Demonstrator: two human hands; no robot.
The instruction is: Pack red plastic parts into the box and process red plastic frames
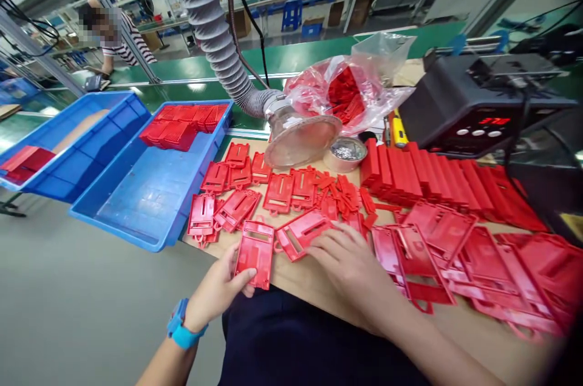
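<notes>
The left hand [219,283] held a red frame [255,252]; the right hand [348,255] partly hid a second frame [300,231], its grip unclear. The display [494,121] showed blurred digits.

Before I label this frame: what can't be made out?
Head view:
Left hand: some fingers, hidden behind the red plate it holds.
Right hand: thumb, hidden by the hand itself; grip on the second red plate unclear.
Left large blue bin: one end, cut off by the left edge.
Plastic bag: number of red parts inside, hidden by crumpled film.
</notes>
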